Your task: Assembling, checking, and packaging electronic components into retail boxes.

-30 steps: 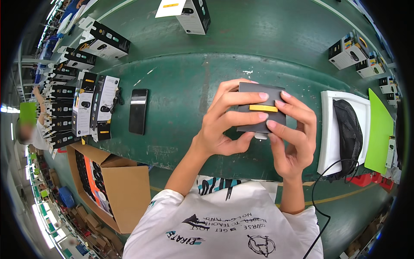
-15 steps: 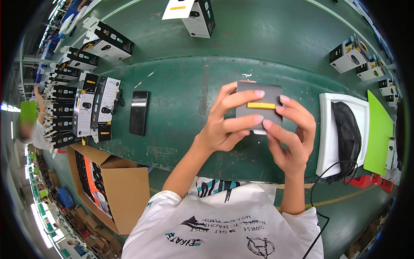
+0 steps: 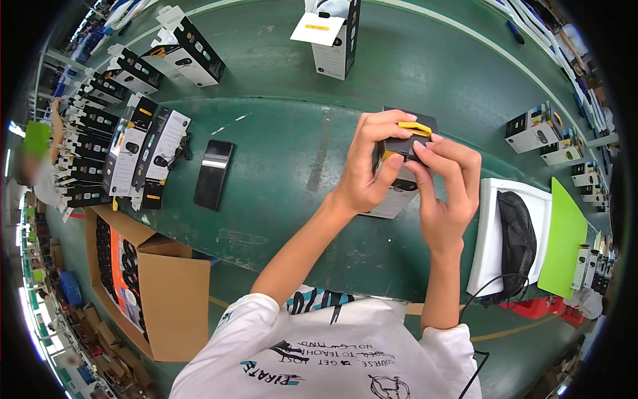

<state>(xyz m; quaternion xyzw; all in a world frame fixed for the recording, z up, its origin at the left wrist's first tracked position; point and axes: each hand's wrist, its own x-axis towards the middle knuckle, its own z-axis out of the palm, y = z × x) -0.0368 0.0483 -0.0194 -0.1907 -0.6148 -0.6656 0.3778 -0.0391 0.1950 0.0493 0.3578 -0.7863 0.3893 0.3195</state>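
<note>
**Both hands close on a small dark box above the counter**

A small dark grey cardboard box with a yellow hang tab (image 3: 407, 143) is held up over the middle of the green counter (image 3: 286, 166), with a pale panel showing at its lower side. The yellow tab sits at its top edge, facing away from the person. The left hand (image 3: 367, 171) wraps the box from the left, fingers curled over the top and thumb pressed against the near face. The right hand (image 3: 446, 193) meets it from the right, its fingertips bent onto the top near the tab. Both hands are clenched on the box; neither lies flat.

On the counter to the left lies a flat black phone-like slab (image 3: 213, 174), and beyond it a row of black-and-white retail boxes (image 3: 136, 156). To the right sits a white tray holding a black mesh pouch (image 3: 517, 243), with a lime-green sheet (image 3: 563, 246) beside it. An open brown carton (image 3: 156, 292) stands at the lower left, beside the counter.
</note>
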